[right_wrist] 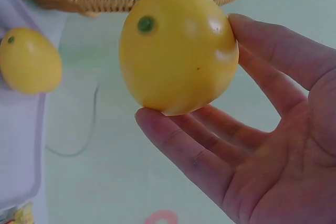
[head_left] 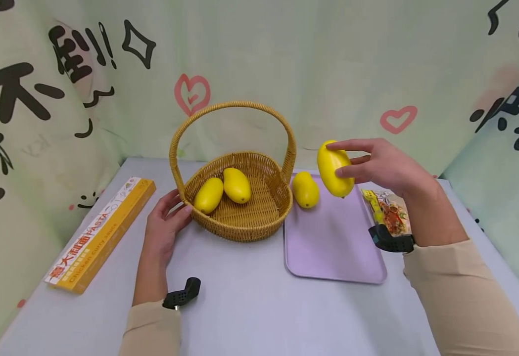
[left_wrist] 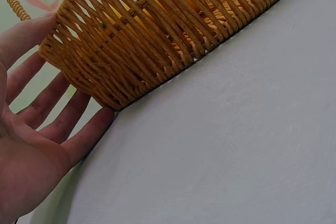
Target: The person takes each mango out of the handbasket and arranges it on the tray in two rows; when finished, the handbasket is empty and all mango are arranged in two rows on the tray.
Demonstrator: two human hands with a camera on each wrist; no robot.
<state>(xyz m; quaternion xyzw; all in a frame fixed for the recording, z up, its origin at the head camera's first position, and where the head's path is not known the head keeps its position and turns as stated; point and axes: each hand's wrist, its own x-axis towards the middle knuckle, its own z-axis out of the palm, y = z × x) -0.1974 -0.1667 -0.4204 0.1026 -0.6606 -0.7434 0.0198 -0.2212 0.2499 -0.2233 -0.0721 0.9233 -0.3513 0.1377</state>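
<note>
My right hand [head_left: 357, 159] pinches a yellow mango [head_left: 334, 170] between thumb and fingers, lifted above the far end of a lilac tray [head_left: 330, 242]. In the right wrist view that mango [right_wrist: 176, 51] sits on my fingertips [right_wrist: 173, 135]. A second mango [head_left: 306, 189] lies on the tray's far left corner, next to a wicker basket [head_left: 241, 222] with a tall handle. Two more mangoes [head_left: 209, 195] [head_left: 237, 185] lie inside the basket. My left hand [head_left: 167, 222] rests with straight fingers against the basket's left wall [left_wrist: 157, 40], holding nothing.
A long yellow pasta box [head_left: 101, 235] lies at the table's left edge. A printed snack packet [head_left: 390, 212] lies right of the tray, partly behind my right wrist. Printed cloth walls close in the back and both sides of the grey table [head_left: 241, 306].
</note>
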